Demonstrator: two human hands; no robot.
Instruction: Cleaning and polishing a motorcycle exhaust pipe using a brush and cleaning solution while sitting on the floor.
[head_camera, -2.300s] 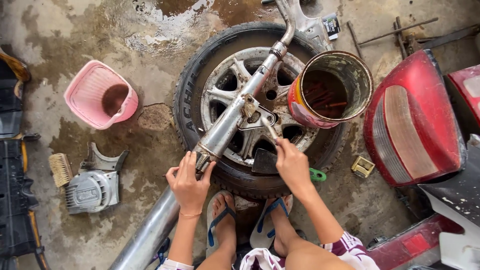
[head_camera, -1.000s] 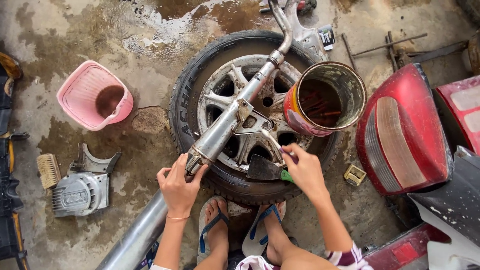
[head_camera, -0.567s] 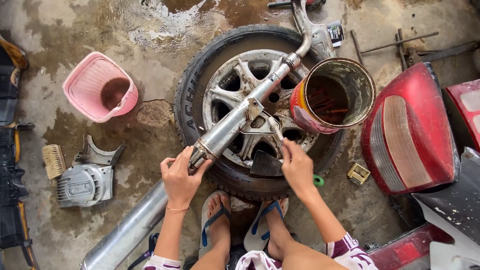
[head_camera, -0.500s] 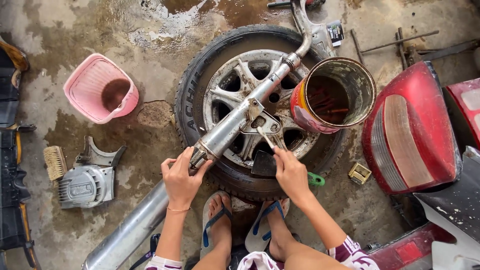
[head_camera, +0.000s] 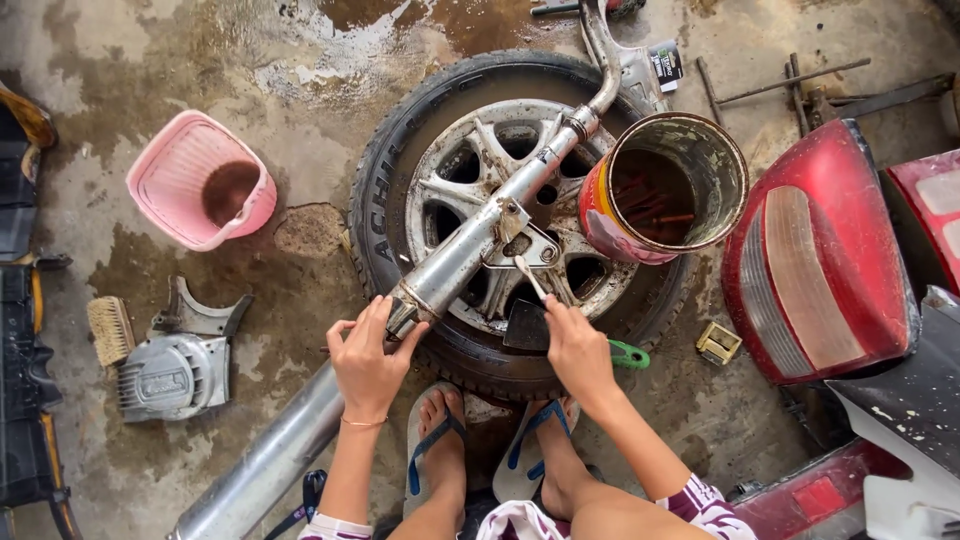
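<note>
Silver metal shines on the long exhaust pipe (head_camera: 470, 250), which lies slanted across the car wheel (head_camera: 520, 210) on the wet floor, and the left hand (head_camera: 368, 358) is closed around the pipe near the wheel's front edge. The right hand (head_camera: 575, 345), just beside it on the wheel, holds a small thin tool (head_camera: 530, 277) whose tip touches the pipe's bracket. A rusty can (head_camera: 665, 185) sits on the wheel's right edge, and a pink basket (head_camera: 190, 175) stands well apart to the left.
</note>
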